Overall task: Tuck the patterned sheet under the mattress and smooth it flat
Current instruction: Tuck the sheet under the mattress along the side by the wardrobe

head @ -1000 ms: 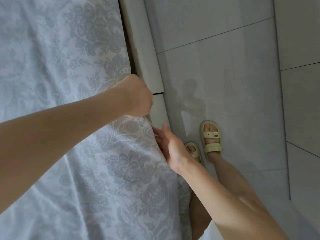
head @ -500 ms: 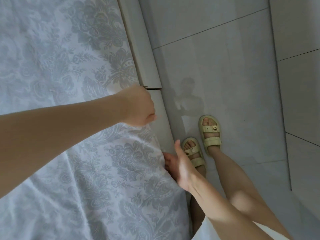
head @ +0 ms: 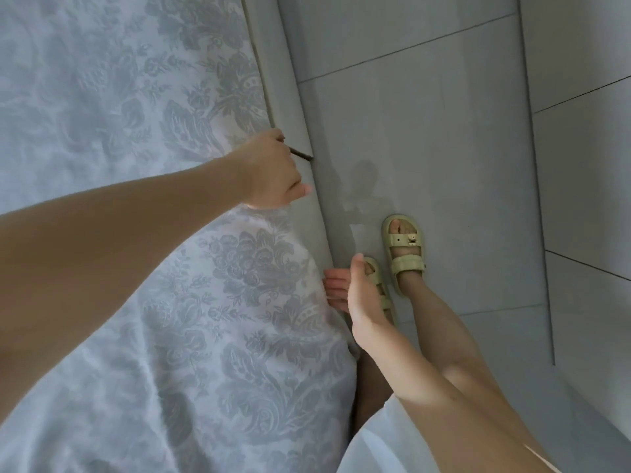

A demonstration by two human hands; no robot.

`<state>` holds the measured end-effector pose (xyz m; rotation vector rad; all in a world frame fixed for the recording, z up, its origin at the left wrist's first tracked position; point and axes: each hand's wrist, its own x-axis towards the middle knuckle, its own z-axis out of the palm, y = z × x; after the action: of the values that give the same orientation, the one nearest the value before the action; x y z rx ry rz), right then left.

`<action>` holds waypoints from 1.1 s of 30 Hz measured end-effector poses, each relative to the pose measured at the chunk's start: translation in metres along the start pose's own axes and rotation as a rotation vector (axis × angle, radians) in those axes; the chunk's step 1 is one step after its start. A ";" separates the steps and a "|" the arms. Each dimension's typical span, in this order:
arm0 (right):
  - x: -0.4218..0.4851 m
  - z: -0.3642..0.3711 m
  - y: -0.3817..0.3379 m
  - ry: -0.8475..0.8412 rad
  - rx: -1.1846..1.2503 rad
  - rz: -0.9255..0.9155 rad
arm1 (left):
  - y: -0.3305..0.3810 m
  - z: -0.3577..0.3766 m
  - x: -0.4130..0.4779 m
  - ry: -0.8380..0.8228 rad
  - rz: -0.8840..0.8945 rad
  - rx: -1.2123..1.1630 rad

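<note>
Clamps left hand [head: 273, 172] on patterned sheet [head: 205, 302]. Presses right hand [head: 362, 295], flat and uncurled, against its side, just bodyward of that grip.

Our left hand [head: 273, 172] reaches out to the right, fingers curled round the sheet [head: 239, 274] edge; nearer, our right hand [head: 358, 295] is held flat, fingers straight, thumb raised.

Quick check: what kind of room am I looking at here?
Most likely a bedroom: a patterned sheet spread flat, a pale bed frame along its edge, and a grey tiled floor.
</note>
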<state>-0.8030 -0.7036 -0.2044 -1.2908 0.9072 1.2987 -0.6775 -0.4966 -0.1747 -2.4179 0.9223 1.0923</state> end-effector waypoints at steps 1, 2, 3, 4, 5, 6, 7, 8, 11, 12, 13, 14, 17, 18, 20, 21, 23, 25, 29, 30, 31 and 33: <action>-0.006 -0.007 0.003 0.044 -0.015 -0.063 | 0.006 0.004 -0.008 0.110 -0.014 -0.041; -0.011 -0.014 0.006 0.048 -0.024 -0.093 | 0.016 0.007 -0.015 0.207 -0.017 -0.081; -0.016 -0.021 0.009 0.021 -0.032 -0.093 | 0.029 0.006 -0.021 0.273 -0.013 -0.114; -0.018 -0.025 0.014 -0.013 -0.045 -0.081 | 0.045 0.005 -0.025 0.293 -0.004 -0.141; -0.021 -0.029 0.017 -0.046 -0.047 -0.072 | 0.062 0.001 -0.027 0.283 0.012 -0.180; -0.022 -0.031 0.021 -0.073 -0.047 -0.072 | 0.078 -0.001 -0.029 0.252 0.035 -0.218; -0.023 -0.033 0.024 -0.101 -0.043 -0.072 | 0.092 -0.004 -0.030 0.202 0.050 -0.231; -0.023 -0.035 0.028 -0.133 -0.054 -0.066 | 0.103 -0.004 -0.029 0.141 0.056 -0.214; -0.016 -0.040 0.039 -0.261 -0.117 -0.028 | 0.115 -0.001 -0.024 -0.022 0.011 -0.075; -0.014 -0.041 0.044 -0.301 -0.124 -0.015 | 0.118 0.002 -0.020 -0.059 -0.004 -0.033; -0.013 -0.041 0.048 -0.337 -0.101 0.000 | 0.120 0.004 -0.015 -0.083 -0.010 0.010; -0.011 -0.041 0.054 -0.372 -0.067 0.007 | 0.123 0.004 -0.010 -0.110 -0.011 0.044; -0.019 -0.034 0.068 -0.453 0.051 -0.011 | 0.129 0.002 -0.013 -0.139 -0.036 0.057; -0.023 -0.032 0.073 -0.458 0.076 -0.028 | 0.129 0.001 -0.018 -0.119 -0.049 0.059; -0.035 -0.030 0.084 -0.466 0.154 -0.027 | 0.128 0.003 -0.032 -0.027 -0.072 0.059; -0.038 -0.031 0.091 -0.471 0.215 -0.020 | 0.128 0.005 -0.039 0.030 -0.084 0.045; -0.042 -0.030 0.103 -0.497 0.304 -0.005 | 0.126 0.007 -0.047 0.127 -0.083 0.009; -0.034 -0.020 0.105 -0.570 0.320 0.081 | 0.120 0.005 -0.046 0.114 -0.092 -0.007; 0.004 0.001 0.100 -0.610 0.228 0.204 | 0.120 0.009 -0.022 0.052 -0.103 -0.052; 0.011 0.001 0.103 -0.598 0.216 0.223 | 0.121 0.011 -0.016 0.024 -0.099 -0.055; 0.009 -0.004 0.104 -0.576 0.201 0.245 | 0.121 0.013 -0.010 -0.009 -0.096 -0.062; 0.000 -0.021 0.116 -0.516 0.159 0.276 | 0.122 0.015 -0.007 -0.019 -0.085 -0.099</action>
<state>-0.9120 -0.7441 -0.2243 -0.6694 0.8107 1.6373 -0.7719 -0.5760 -0.1832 -2.4971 0.7687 1.1528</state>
